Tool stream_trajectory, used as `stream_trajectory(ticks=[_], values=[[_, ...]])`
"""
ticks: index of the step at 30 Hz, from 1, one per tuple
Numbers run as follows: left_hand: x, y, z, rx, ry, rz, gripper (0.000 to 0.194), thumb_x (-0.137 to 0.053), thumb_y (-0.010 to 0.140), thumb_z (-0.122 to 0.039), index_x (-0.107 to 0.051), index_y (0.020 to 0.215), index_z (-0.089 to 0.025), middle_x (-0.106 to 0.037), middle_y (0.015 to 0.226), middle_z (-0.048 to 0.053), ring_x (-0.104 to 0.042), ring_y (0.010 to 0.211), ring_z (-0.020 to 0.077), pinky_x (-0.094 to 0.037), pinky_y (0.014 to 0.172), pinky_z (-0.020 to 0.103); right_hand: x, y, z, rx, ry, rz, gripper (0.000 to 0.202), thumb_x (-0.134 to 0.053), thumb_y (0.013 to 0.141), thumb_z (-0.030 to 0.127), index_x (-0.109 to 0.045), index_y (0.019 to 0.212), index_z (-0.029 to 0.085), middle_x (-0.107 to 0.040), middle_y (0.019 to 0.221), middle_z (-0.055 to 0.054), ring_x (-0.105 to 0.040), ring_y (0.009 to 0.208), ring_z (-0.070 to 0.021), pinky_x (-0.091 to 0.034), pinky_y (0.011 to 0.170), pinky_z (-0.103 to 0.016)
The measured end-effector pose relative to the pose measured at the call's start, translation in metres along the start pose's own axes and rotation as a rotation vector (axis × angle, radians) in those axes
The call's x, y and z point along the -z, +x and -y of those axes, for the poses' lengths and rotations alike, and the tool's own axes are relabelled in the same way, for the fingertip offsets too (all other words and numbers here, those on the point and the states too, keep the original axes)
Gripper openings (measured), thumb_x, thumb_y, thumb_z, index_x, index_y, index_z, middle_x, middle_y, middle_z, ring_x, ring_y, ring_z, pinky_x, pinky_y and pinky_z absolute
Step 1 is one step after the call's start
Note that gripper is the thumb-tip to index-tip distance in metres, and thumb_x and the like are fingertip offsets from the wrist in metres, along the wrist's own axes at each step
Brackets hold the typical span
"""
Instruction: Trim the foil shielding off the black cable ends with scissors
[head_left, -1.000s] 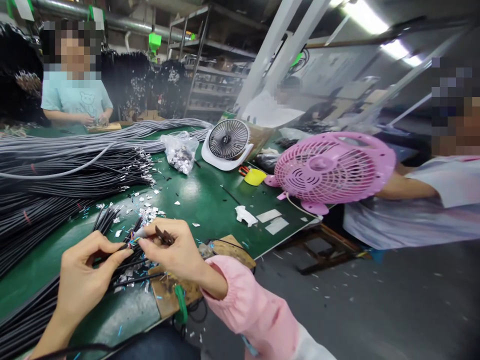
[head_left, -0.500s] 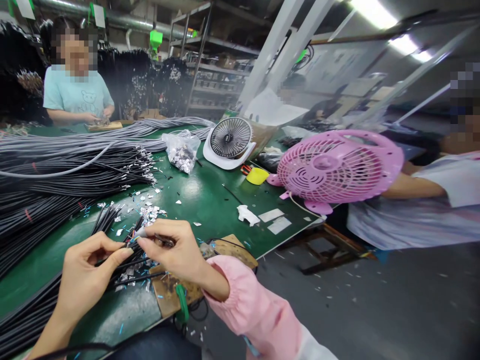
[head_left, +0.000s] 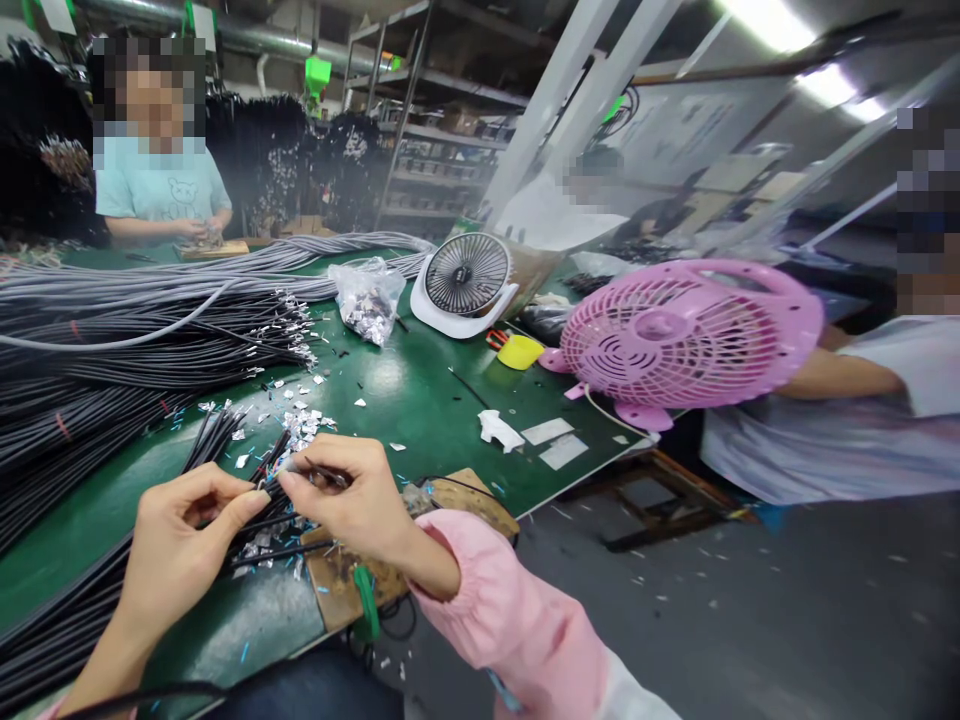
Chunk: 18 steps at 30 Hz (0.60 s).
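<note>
My left hand (head_left: 184,530) is closed, thumb and forefinger pinching the end of a black cable; thin coloured wires (head_left: 279,470) show just past the fingertips. Right beside it, my right hand (head_left: 352,500) is closed too, its fingertips at those wires. A small dark metal tool (head_left: 328,472) lies within its curled fingers; its kind is mostly hidden. Under and left of my hands runs a bundle of black cables (head_left: 82,610). Foil scraps (head_left: 304,425) and blue bits are scattered just beyond the fingers.
Black cables (head_left: 150,340) and grey cables (head_left: 262,262) cover the green table's left side. Farther back are a plastic bag (head_left: 367,300), a white fan (head_left: 465,280), yellow tape (head_left: 519,351) and a pink fan (head_left: 682,335). A wooden board (head_left: 337,590) sits at the near edge. Co-workers sit around.
The view has shifted slightly, so the scene sits a little farther right. Both hands stay together at the cable end, with only small finger movements.
</note>
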<state>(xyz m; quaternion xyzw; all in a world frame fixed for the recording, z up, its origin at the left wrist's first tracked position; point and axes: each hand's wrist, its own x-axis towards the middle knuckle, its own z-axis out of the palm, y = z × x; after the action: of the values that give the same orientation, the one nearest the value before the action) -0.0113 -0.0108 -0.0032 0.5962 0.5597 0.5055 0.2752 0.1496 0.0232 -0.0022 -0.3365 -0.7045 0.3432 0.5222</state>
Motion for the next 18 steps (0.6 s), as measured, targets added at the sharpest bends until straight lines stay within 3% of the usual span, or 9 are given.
stream_trajectory(ticks=[8,13,18], values=[[-0.001,0.000,-0.002,-0.002,-0.007,0.015,0.021,-0.070,0.064,-0.035,-0.068,0.049,-0.021,-0.062,0.046,-0.001,-0.054,0.041,0.0108,-0.040,0.038,0.017,-0.001,-0.003,-0.006,0.127,-0.070,-0.028,0.015,-0.057,0.073,0.015,-0.065,0.061,0.017,-0.057,0.054,0.001,-0.046,0.047,-0.0086,-0.040,0.046,-0.020],[0.000,0.000,-0.003,-0.008,-0.007,0.004,0.021,-0.069,0.065,-0.035,-0.068,0.049,-0.020,-0.061,0.045,-0.001,-0.053,0.041,0.0106,-0.039,0.038,0.016,-0.005,-0.007,-0.013,0.222,-0.109,0.034,0.015,-0.056,0.073,0.013,-0.069,0.065,0.016,-0.065,0.058,-0.002,-0.055,0.051,-0.0104,-0.046,0.051,-0.021],[0.000,0.000,0.000,-0.008,0.006,0.006,0.022,-0.069,0.066,-0.035,-0.069,0.050,-0.021,-0.061,0.046,-0.002,-0.054,0.041,0.0103,-0.040,0.039,0.016,-0.003,-0.005,-0.008,0.074,-0.061,-0.060,0.012,-0.060,0.073,0.016,-0.071,0.069,0.014,-0.065,0.059,-0.003,-0.054,0.049,-0.0099,-0.045,0.048,-0.020]])
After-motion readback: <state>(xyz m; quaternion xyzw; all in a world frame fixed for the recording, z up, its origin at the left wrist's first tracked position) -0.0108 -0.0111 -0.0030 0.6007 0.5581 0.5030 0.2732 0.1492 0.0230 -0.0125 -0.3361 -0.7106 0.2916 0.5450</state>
